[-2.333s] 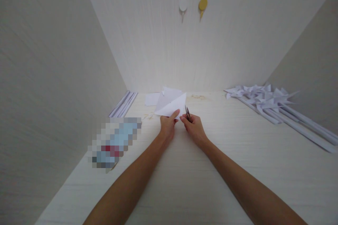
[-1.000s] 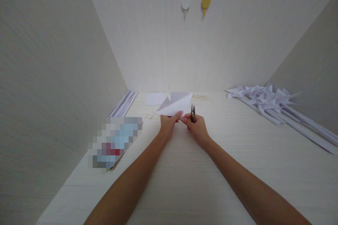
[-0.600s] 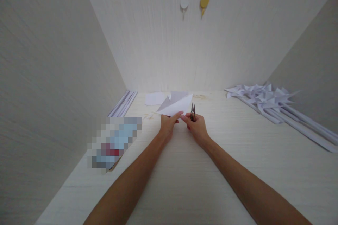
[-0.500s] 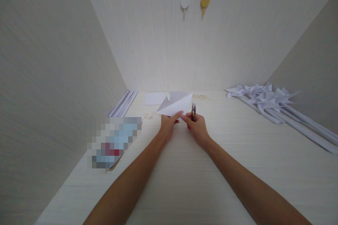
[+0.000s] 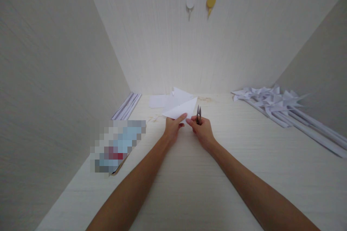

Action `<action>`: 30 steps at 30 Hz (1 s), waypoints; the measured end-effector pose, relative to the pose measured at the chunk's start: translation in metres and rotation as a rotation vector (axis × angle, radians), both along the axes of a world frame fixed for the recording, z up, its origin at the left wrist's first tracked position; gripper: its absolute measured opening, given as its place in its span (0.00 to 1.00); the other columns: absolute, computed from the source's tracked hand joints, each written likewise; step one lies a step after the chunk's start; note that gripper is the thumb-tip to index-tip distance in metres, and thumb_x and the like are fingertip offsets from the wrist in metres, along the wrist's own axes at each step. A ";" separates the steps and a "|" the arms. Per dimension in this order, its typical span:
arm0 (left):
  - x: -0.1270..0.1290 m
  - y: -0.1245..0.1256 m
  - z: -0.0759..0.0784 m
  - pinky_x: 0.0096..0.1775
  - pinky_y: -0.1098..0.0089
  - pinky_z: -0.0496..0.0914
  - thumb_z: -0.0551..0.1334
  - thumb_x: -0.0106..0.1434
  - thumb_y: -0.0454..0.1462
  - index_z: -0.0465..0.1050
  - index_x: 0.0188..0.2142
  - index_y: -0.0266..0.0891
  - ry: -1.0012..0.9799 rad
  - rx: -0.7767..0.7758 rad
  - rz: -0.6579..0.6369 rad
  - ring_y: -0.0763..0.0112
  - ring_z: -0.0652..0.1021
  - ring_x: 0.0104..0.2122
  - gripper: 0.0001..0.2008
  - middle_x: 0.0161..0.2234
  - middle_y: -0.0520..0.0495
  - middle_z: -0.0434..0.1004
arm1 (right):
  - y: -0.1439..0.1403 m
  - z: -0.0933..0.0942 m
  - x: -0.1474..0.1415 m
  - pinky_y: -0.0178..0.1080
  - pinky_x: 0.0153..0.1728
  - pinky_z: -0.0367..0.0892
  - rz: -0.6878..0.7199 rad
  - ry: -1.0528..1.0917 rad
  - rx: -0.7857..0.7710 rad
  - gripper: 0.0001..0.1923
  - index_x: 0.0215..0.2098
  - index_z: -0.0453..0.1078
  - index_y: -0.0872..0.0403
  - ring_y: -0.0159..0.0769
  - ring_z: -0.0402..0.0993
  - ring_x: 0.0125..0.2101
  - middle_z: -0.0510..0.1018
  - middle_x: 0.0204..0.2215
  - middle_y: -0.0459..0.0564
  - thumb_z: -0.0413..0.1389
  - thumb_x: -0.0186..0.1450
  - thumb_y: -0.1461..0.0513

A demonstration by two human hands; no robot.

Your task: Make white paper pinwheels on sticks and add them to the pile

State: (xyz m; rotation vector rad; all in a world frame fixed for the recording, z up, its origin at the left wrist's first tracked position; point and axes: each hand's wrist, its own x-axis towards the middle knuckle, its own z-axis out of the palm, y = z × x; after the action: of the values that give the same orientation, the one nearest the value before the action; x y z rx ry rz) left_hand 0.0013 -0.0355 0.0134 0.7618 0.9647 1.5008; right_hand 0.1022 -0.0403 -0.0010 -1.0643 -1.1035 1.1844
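The left hand (image 5: 172,130) pinches a folded white paper (image 5: 181,109), lifted just above the worktop (image 5: 189,173). Just right of the paper, the right hand (image 5: 202,130) grips small scissors (image 5: 198,114), blades nearly closed. Finished pinwheels (image 5: 271,103) lie far right of it; this paper looks folded, not yet fully cut.

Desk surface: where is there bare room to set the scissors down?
Bare desk lies between the forearms and right of the right hand, up to the paper pinwheels. Crowded: left edge with the paper strips, and behind the folded paper.
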 end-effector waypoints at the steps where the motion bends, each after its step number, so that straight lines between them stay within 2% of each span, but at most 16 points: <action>1: 0.000 0.000 0.000 0.19 0.79 0.62 0.67 0.39 0.35 0.72 0.35 0.37 0.005 0.001 -0.003 0.78 0.71 0.24 0.19 0.33 0.47 0.75 | 0.000 0.000 0.000 0.31 0.14 0.43 0.003 0.001 -0.001 0.15 0.21 0.64 0.56 0.22 0.48 0.13 0.57 0.10 0.36 0.61 0.43 0.55; 10: -0.007 0.003 -0.003 0.20 0.78 0.62 0.68 0.38 0.36 0.72 0.31 0.36 0.164 0.032 -0.014 0.77 0.71 0.23 0.17 0.30 0.47 0.75 | 0.000 0.001 0.001 0.32 0.15 0.43 0.002 0.015 0.001 0.16 0.20 0.63 0.56 0.22 0.48 0.13 0.57 0.11 0.36 0.61 0.42 0.55; 17: -0.005 0.006 -0.006 0.19 0.77 0.61 0.68 0.37 0.37 0.72 0.26 0.35 0.231 0.036 0.047 0.77 0.69 0.20 0.14 0.25 0.48 0.74 | 0.001 -0.002 0.002 0.32 0.15 0.44 0.003 -0.011 0.028 0.16 0.20 0.62 0.55 0.23 0.48 0.14 0.57 0.11 0.36 0.62 0.43 0.54; 19: -0.005 0.006 -0.003 0.20 0.77 0.62 0.68 0.38 0.37 0.72 0.27 0.35 0.209 0.034 0.064 0.76 0.70 0.22 0.14 0.27 0.47 0.75 | 0.000 -0.001 0.001 0.32 0.15 0.44 0.033 -0.020 0.039 0.16 0.22 0.63 0.55 0.23 0.48 0.14 0.55 0.12 0.36 0.60 0.45 0.53; 24: -0.008 0.006 0.011 0.23 0.78 0.64 0.67 0.40 0.37 0.73 0.31 0.36 0.070 -0.010 0.194 0.75 0.73 0.28 0.15 0.34 0.45 0.75 | -0.003 0.002 -0.001 0.31 0.15 0.47 0.224 0.068 0.086 0.18 0.31 0.64 0.54 0.24 0.50 0.14 0.54 0.14 0.36 0.50 0.55 0.48; 27: -0.010 0.008 0.020 0.24 0.77 0.66 0.67 0.40 0.36 0.72 0.30 0.35 0.005 0.006 0.252 0.76 0.73 0.28 0.14 0.33 0.45 0.75 | -0.006 0.003 -0.002 0.31 0.15 0.48 0.286 0.054 0.101 0.19 0.34 0.63 0.54 0.24 0.51 0.15 0.54 0.15 0.37 0.48 0.56 0.47; 30: -0.011 0.009 0.026 0.26 0.75 0.67 0.66 0.41 0.35 0.72 0.29 0.34 -0.025 0.030 0.257 0.75 0.74 0.28 0.13 0.31 0.46 0.75 | -0.008 0.004 -0.002 0.30 0.14 0.47 0.316 0.023 0.087 0.21 0.35 0.63 0.54 0.24 0.51 0.15 0.54 0.16 0.37 0.47 0.56 0.46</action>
State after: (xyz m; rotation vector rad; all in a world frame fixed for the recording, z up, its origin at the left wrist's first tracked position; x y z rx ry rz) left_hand -0.0097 -0.0264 0.0396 0.6574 1.0537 1.7458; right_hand 0.0999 -0.0480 0.0030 -0.8268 -1.3267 1.3780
